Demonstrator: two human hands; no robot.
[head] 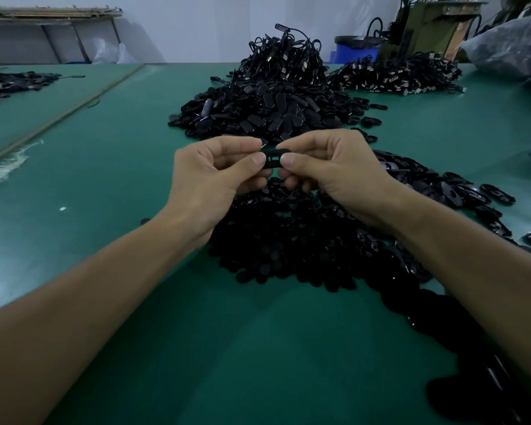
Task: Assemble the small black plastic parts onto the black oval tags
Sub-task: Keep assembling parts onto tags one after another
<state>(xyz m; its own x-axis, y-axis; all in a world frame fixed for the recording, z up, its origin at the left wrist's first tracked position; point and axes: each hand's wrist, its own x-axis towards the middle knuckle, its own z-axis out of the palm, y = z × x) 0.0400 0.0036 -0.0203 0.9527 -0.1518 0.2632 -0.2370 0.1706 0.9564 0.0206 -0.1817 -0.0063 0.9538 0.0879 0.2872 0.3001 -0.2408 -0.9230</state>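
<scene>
On green counter point(111, 185), white wall point(181, 26) behind, tag heaps point(267, 108) around, left hand point(209, 182) and right hand point(331, 170) fingers point(253, 162) pinching oval tag point(273, 157)

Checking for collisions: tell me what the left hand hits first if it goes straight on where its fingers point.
Likely the right hand, which pinches the other end of the tag that the left hand holds; depth is unclear.

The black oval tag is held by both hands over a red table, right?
Not quite: the head view shows the table is green, not red. The rest stands: the left hand and the right hand both pinch the black oval tag over it.
</scene>
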